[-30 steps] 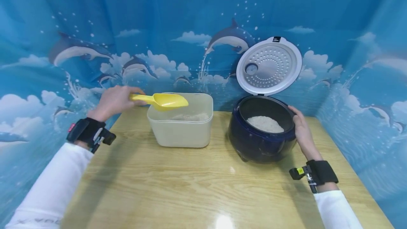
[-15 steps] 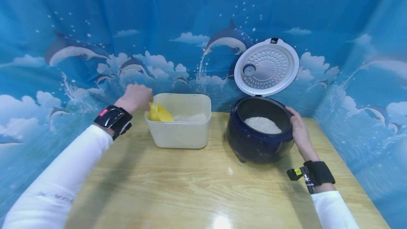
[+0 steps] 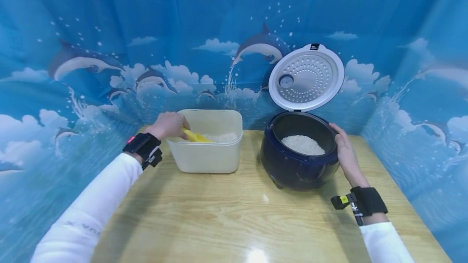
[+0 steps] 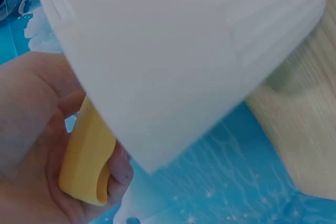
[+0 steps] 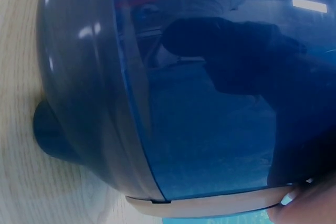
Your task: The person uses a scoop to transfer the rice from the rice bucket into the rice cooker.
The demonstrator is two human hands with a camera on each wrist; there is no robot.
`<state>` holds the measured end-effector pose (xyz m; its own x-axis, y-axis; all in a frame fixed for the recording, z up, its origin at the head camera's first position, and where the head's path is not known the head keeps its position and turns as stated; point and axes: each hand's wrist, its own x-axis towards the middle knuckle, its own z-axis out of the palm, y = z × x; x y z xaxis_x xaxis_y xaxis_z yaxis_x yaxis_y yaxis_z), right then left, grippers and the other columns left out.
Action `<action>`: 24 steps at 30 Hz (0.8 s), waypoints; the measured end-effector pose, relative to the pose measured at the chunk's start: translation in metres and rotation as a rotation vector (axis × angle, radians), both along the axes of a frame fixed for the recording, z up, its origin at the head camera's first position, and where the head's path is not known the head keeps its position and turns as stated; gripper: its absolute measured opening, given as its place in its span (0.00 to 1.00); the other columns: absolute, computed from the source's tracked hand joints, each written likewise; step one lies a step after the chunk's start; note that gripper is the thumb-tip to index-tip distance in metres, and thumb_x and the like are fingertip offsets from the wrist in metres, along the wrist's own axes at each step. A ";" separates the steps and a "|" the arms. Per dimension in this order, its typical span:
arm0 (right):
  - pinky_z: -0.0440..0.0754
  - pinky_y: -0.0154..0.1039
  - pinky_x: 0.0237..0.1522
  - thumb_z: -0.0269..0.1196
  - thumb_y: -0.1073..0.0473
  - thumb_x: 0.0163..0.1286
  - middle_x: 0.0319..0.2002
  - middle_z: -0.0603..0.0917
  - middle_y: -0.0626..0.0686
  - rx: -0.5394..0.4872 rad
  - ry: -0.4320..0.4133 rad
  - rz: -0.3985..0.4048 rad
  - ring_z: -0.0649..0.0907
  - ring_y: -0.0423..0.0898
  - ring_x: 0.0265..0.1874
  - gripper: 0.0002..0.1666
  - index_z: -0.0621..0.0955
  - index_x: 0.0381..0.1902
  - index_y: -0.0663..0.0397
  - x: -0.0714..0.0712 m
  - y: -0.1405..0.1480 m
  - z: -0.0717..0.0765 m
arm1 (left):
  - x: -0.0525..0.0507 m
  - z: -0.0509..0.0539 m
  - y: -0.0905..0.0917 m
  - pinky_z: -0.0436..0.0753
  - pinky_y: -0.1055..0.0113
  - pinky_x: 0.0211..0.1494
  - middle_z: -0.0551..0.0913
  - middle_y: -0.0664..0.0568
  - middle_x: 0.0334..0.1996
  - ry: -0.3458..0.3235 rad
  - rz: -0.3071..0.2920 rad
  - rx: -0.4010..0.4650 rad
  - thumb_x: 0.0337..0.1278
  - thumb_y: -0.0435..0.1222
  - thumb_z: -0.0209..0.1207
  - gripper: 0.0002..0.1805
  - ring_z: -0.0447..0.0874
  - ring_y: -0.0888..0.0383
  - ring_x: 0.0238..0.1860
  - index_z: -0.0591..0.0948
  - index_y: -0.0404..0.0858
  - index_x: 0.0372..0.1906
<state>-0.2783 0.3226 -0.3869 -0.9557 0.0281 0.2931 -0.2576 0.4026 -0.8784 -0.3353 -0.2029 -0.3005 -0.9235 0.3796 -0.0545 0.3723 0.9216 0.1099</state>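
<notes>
My left hand (image 3: 170,125) grips the handle of a yellow scoop (image 3: 195,136) at the left end of a whitish plastic bin (image 3: 206,156). The scoop's bowl is down inside the bin by the white rice (image 3: 224,138), its front part partly hidden by the bin's wall. In the left wrist view my fingers curl round the scoop handle (image 4: 86,156), close beside the bin's outer wall (image 4: 173,66). My right hand (image 3: 346,153) rests on the right side of a dark blue rice cooker (image 3: 297,173), fingers at its rim. White rice (image 3: 302,144) lies in the cooker's pot.
The cooker's lid (image 3: 308,77) stands raised at the back. Both containers sit on a wooden table (image 3: 219,218), with a gap between them. A blue dolphin-print curtain (image 3: 204,23) hangs close behind and along the sides.
My left hand has moved right and down, taking the scoop from above the bin to inside it with the bowl tipped down. My right hand has stayed on the cooker.
</notes>
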 end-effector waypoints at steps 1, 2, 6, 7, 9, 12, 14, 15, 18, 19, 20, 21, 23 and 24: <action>0.41 0.62 0.76 0.29 0.54 0.86 0.80 0.46 0.65 -0.001 -0.001 0.002 0.45 0.65 0.78 0.31 0.51 0.81 0.59 0.000 -0.001 0.000 | 0.000 -0.001 0.002 0.79 0.46 0.53 0.87 0.41 0.51 -0.002 -0.003 0.004 0.56 0.41 0.73 0.19 0.84 0.42 0.50 0.88 0.38 0.51; 0.41 0.62 0.75 0.29 0.53 0.86 0.81 0.46 0.64 -0.001 -0.006 0.003 0.44 0.65 0.78 0.32 0.51 0.81 0.59 0.001 -0.001 0.000 | 0.000 -0.003 0.003 0.79 0.46 0.52 0.87 0.41 0.51 -0.003 -0.007 0.009 0.56 0.41 0.73 0.19 0.84 0.43 0.50 0.89 0.38 0.51; 0.40 0.63 0.75 0.29 0.53 0.86 0.81 0.45 0.64 0.003 -0.009 0.002 0.44 0.65 0.78 0.32 0.51 0.81 0.58 0.003 -0.002 0.000 | -0.001 -0.009 0.016 0.79 0.49 0.50 0.89 0.43 0.47 -0.019 0.000 0.039 0.56 0.40 0.73 0.16 0.85 0.47 0.43 0.89 0.38 0.48; 0.40 0.63 0.75 0.29 0.53 0.86 0.81 0.45 0.64 0.003 -0.006 0.001 0.44 0.65 0.78 0.32 0.51 0.81 0.58 0.003 -0.002 0.000 | -0.001 -0.011 0.019 0.79 0.50 0.49 0.89 0.43 0.46 -0.030 0.012 0.056 0.56 0.40 0.73 0.16 0.84 0.48 0.42 0.90 0.38 0.48; 0.40 0.62 0.75 0.29 0.53 0.86 0.81 0.45 0.64 0.004 0.001 -0.003 0.44 0.65 0.78 0.32 0.51 0.81 0.58 0.002 -0.003 0.001 | -0.001 -0.016 0.023 0.79 0.51 0.50 0.89 0.42 0.44 -0.043 0.031 0.091 0.56 0.38 0.72 0.14 0.84 0.48 0.41 0.90 0.37 0.47; 0.41 0.62 0.76 0.30 0.55 0.86 0.80 0.47 0.65 0.006 0.016 -0.009 0.46 0.65 0.78 0.31 0.52 0.81 0.59 0.002 -0.003 0.003 | -0.002 -0.023 0.023 0.79 0.49 0.56 0.88 0.41 0.47 -0.081 0.070 0.136 0.60 0.36 0.69 0.14 0.84 0.45 0.47 0.89 0.36 0.49; 0.42 0.62 0.76 0.30 0.56 0.86 0.80 0.48 0.66 0.008 0.017 -0.012 0.46 0.66 0.78 0.31 0.53 0.80 0.61 0.002 -0.002 0.004 | -0.002 -0.027 0.021 0.78 0.47 0.58 0.87 0.40 0.50 -0.104 0.077 0.149 0.62 0.36 0.67 0.14 0.83 0.42 0.52 0.88 0.36 0.51; 0.42 0.61 0.76 0.30 0.57 0.86 0.80 0.49 0.67 0.010 0.021 -0.014 0.47 0.66 0.78 0.31 0.53 0.80 0.62 0.002 -0.002 0.004 | -0.003 -0.029 0.020 0.78 0.46 0.59 0.87 0.40 0.51 -0.110 0.078 0.148 0.63 0.37 0.67 0.15 0.82 0.42 0.53 0.88 0.37 0.52; 0.42 0.61 0.76 0.30 0.57 0.86 0.79 0.49 0.68 0.012 0.023 -0.014 0.47 0.66 0.78 0.31 0.53 0.80 0.63 0.002 -0.003 0.003 | -0.003 -0.030 0.018 0.78 0.46 0.55 0.87 0.42 0.51 -0.080 0.045 0.113 0.63 0.41 0.67 0.16 0.83 0.42 0.52 0.88 0.39 0.53; 0.42 0.61 0.76 0.30 0.57 0.86 0.79 0.49 0.68 0.013 0.025 -0.013 0.47 0.66 0.78 0.31 0.53 0.80 0.63 0.002 -0.003 0.003 | -0.004 -0.030 0.018 0.78 0.47 0.53 0.87 0.42 0.51 -0.061 0.036 0.098 0.62 0.43 0.68 0.17 0.83 0.43 0.51 0.88 0.40 0.53; 0.42 0.61 0.76 0.30 0.56 0.86 0.79 0.49 0.68 0.013 0.027 -0.011 0.47 0.66 0.78 0.31 0.53 0.80 0.63 0.002 -0.003 0.004 | -0.005 -0.030 0.018 0.79 0.48 0.50 0.88 0.43 0.51 -0.040 0.030 0.085 0.61 0.45 0.68 0.18 0.83 0.44 0.50 0.88 0.41 0.53; 0.42 0.62 0.76 0.30 0.56 0.86 0.79 0.49 0.67 0.013 0.028 -0.009 0.47 0.66 0.78 0.31 0.53 0.80 0.62 0.002 -0.003 0.004 | -0.006 -0.030 0.018 0.79 0.49 0.48 0.88 0.44 0.51 -0.021 0.024 0.071 0.61 0.46 0.69 0.19 0.83 0.44 0.49 0.88 0.42 0.53; 0.42 0.63 0.75 0.30 0.56 0.86 0.79 0.49 0.67 0.010 0.027 -0.003 0.46 0.67 0.78 0.31 0.53 0.80 0.62 0.003 -0.003 0.004 | -0.007 -0.030 0.018 0.79 0.51 0.46 0.88 0.45 0.51 0.006 0.021 0.057 0.59 0.47 0.70 0.19 0.83 0.45 0.48 0.88 0.43 0.52; 0.42 0.63 0.75 0.30 0.56 0.86 0.79 0.48 0.67 0.008 0.027 -0.003 0.46 0.67 0.78 0.31 0.53 0.80 0.62 0.004 -0.003 0.004 | -0.008 -0.029 0.018 0.79 0.51 0.45 0.88 0.45 0.51 0.014 0.021 0.053 0.59 0.48 0.70 0.20 0.83 0.45 0.48 0.88 0.43 0.52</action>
